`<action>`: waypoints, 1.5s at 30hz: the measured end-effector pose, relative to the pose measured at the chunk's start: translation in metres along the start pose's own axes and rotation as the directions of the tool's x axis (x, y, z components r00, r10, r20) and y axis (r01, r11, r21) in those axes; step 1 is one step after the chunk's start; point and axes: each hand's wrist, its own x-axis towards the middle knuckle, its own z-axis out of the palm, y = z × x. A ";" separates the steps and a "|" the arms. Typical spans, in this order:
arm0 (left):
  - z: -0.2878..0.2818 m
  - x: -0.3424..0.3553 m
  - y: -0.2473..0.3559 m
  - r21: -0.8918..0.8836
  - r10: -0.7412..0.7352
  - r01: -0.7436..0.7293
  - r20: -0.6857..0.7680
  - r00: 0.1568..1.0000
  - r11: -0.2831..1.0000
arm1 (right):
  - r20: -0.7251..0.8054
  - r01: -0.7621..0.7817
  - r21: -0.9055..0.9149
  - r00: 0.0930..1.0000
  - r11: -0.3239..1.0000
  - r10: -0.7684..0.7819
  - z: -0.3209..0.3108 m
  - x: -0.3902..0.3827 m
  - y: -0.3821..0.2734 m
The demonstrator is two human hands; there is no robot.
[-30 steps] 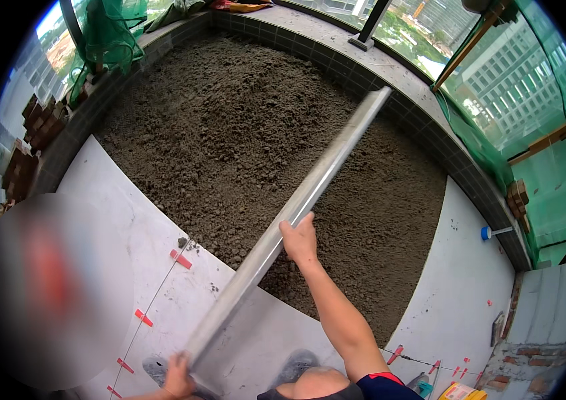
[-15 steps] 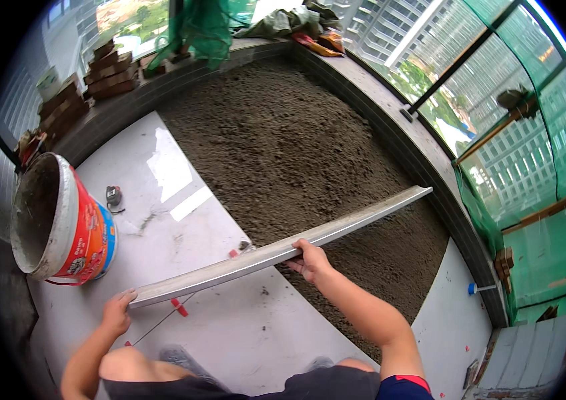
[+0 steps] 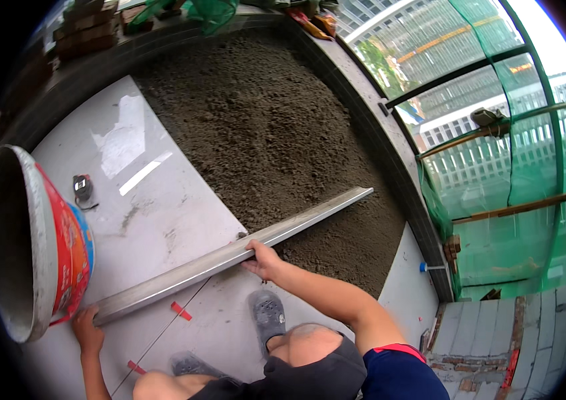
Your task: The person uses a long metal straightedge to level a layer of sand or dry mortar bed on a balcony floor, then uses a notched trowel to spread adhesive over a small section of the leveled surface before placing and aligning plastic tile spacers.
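A long metal straightedge (image 3: 319,210) lies diagonally across the pale tiled floor and the bed of dark, crumbly mortar (image 3: 249,107), its far end over the mortar. My left hand (image 3: 88,323) grips its near end, close beside a large red, white and blue bucket (image 3: 66,247). My right hand (image 3: 261,260) is closed on its middle, above the edge between tile and mortar. Small red tile wedges (image 3: 180,311) sit along a joint below the bar. A black tape measure (image 3: 83,188) lies on the tile to the upper left.
Dark tiled curbs border the mortar, with stacked bricks (image 3: 86,30) on the left ledge and sacks (image 3: 316,23) at the back. Green netting (image 3: 509,247) hangs over windows on the right. A block wall (image 3: 483,327) is at lower right. My grey clogs (image 3: 266,313) rest on the tile.
My view and body have turned leftward, bringing the bucket in. The straightedge has swung from steep to a flatter diagonal, still in both hands, and now sits lower and further left in the picture.
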 end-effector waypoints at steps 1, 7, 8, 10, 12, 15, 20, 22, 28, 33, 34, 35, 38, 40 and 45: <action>0.000 0.000 -0.008 -0.019 0.006 -0.007 -0.016 1.000 1.000 | 0.028 0.011 -0.026 1.000 1.000 -0.010 0.006 0.006 -0.003; -0.019 -0.005 -0.003 -0.105 -0.073 0.073 0.003 0.997 0.992 | 0.131 0.016 -0.167 0.991 0.986 0.006 0.047 0.037 -0.012; -0.021 0.007 -0.009 -0.009 -0.108 0.109 0.053 0.993 0.994 | 0.320 -0.036 -0.190 0.942 0.981 0.097 0.027 0.047 -0.020; -0.043 0.022 -0.017 0.125 -0.129 0.113 0.120 0.984 0.986 | 0.261 -0.051 -0.026 0.964 0.998 0.056 0.043 0.013 -0.015; -0.053 0.006 -0.027 0.216 -0.092 0.060 0.141 0.986 0.975 | 0.178 -0.095 0.002 0.980 0.996 0.093 0.034 0.015 0.002; -0.032 -0.015 -0.038 0.251 -0.150 0.091 0.227 0.962 0.964 | 0.117 -0.099 0.000 0.988 0.995 0.099 0.006 0.031 0.000; -0.011 0.027 0.004 0.207 -0.148 0.107 0.196 0.969 0.973 | 0.128 0.023 0.139 0.991 0.990 -0.041 -0.039 0.049 -0.046; 0.000 -0.003 -0.010 0.163 -0.144 0.115 0.179 0.973 0.980 | -0.017 0.125 0.145 0.992 0.982 -0.124 -0.031 0.046 -0.043; -0.027 -0.035 -0.017 0.180 -0.161 0.141 0.105 0.981 0.974 | 0.073 0.231 -0.083 0.972 0.970 -0.225 -0.001 0.036 -0.031; -0.029 -0.074 -0.064 0.107 -0.132 0.121 0.103 0.986 0.987 | 0.152 0.161 -0.110 0.978 0.981 -0.144 0.021 0.029 0.009; -0.030 -0.078 -0.077 0.110 -0.134 0.124 0.088 0.987 0.986 | 0.176 0.157 -0.106 0.975 0.982 -0.137 0.030 0.030 0.012; -0.029 -0.082 -0.085 0.109 -0.144 0.135 0.073 0.987 0.985 | 0.179 0.151 -0.120 0.975 0.981 -0.128 0.039 0.028 0.013; -0.027 -0.101 -0.113 0.125 -0.098 0.103 -0.049 0.994 0.987 | 0.218 0.178 -0.180 0.966 0.967 -0.137 0.076 0.033 0.005; -0.026 -0.120 -0.125 0.122 -0.106 0.117 -0.092 0.990 0.986 | 0.261 0.187 -0.215 0.957 0.959 -0.128 0.104 0.033 -0.005; -0.020 -0.105 -0.103 0.120 -0.205 0.228 -0.179 0.962 0.966 | 0.306 0.255 -0.277 0.937 0.927 -0.167 0.132 0.041 -0.033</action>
